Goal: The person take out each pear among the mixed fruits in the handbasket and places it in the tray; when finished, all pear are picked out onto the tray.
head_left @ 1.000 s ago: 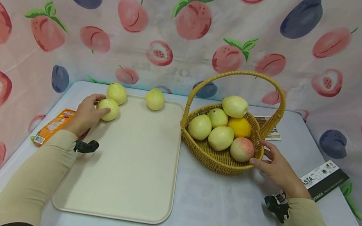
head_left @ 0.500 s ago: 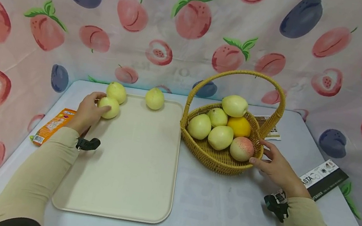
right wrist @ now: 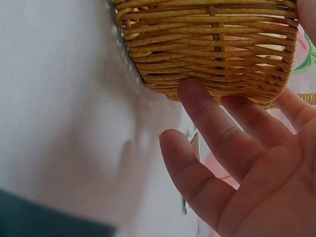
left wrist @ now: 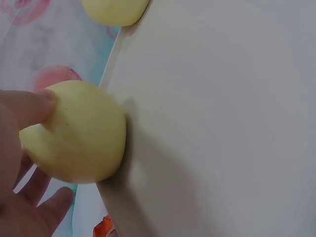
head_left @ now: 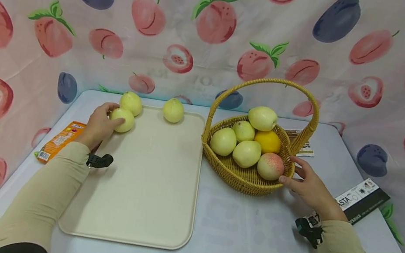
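Note:
My left hand [head_left: 97,125] holds a pale yellow pear [head_left: 124,121] at the upper left edge of the beige tray [head_left: 145,184]. In the left wrist view, the thumb presses on that pear [left wrist: 86,136] and the other fingers are partly hidden behind it. Just beyond is a second pear [head_left: 131,103], and a third pear [head_left: 173,111] lies at the tray's far edge. My right hand [head_left: 310,185] grips the right rim of a wicker basket [head_left: 235,179], thumb over the rim, fingers against the outer weave. The basket holds several pears, an orange [head_left: 268,142] and a peach [head_left: 270,167].
An orange packet [head_left: 58,143] lies left of the tray, partly behind the left forearm. A black-and-white pasta box [head_left: 363,200] lies beyond my right wrist. Another packet [head_left: 305,149] sits behind the basket, whose tall handle [head_left: 273,81] arches above the fruit.
The left hand and its pear have shifted very slightly away from me, towards the pear beyond. The right hand and basket look unmoved.

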`<state>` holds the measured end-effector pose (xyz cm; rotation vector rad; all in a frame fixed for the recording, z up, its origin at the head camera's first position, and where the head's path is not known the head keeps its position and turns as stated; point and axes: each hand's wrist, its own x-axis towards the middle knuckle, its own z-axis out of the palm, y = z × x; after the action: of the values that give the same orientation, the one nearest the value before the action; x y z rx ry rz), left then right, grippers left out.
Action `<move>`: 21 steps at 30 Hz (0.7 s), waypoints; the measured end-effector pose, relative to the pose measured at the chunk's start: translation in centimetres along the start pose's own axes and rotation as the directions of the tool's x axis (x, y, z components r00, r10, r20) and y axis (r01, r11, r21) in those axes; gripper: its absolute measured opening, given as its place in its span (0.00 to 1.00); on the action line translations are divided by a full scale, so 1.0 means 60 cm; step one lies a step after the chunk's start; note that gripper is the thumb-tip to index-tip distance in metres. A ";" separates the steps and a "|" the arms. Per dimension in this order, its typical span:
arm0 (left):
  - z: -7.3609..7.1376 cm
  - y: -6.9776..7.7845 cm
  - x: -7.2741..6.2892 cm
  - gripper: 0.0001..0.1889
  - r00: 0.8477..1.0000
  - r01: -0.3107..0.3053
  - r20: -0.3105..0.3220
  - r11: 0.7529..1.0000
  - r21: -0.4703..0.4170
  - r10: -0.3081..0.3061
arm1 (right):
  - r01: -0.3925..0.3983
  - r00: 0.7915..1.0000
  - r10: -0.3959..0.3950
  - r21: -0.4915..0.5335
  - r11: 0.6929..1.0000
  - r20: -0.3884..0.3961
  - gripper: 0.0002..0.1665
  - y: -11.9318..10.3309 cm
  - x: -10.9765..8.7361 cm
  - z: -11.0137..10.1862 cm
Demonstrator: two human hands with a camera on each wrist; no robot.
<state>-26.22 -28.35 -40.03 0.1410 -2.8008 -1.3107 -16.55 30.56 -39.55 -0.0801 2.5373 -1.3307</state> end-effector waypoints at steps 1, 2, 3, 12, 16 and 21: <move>0.001 0.000 0.000 0.32 1.000 0.000 -0.001 1.000 0.000 0.000 | -0.001 1.000 0.001 0.000 1.000 0.000 0.56 0.000 0.000 0.000; 0.001 0.001 -0.001 0.32 1.000 0.000 -0.001 1.000 0.001 0.000 | -0.003 1.000 0.003 -0.001 1.000 -0.001 0.57 0.000 0.000 0.000; 0.002 0.001 -0.001 0.32 1.000 0.001 -0.003 1.000 0.000 -0.001 | -0.004 1.000 0.004 -0.003 1.000 -0.002 0.57 0.001 0.001 0.000; -0.002 0.006 -0.008 0.32 1.000 -0.012 -0.023 1.000 0.023 0.012 | 0.012 1.000 -0.012 -0.004 1.000 -0.002 0.56 0.004 0.004 0.001; -0.007 0.015 -0.011 0.33 0.999 -0.031 -0.025 0.998 0.049 0.033 | 0.010 1.000 -0.010 -0.003 1.000 0.002 0.56 0.004 0.004 0.001; -0.011 0.031 -0.020 0.33 0.999 -0.046 -0.015 0.998 0.049 0.047 | 0.004 1.000 -0.004 0.001 1.000 -0.001 0.56 0.003 0.001 0.001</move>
<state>-25.09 -27.54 -38.16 0.0868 -2.8059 -1.2275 -16.58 30.57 -39.73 -0.0847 2.5382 -1.3345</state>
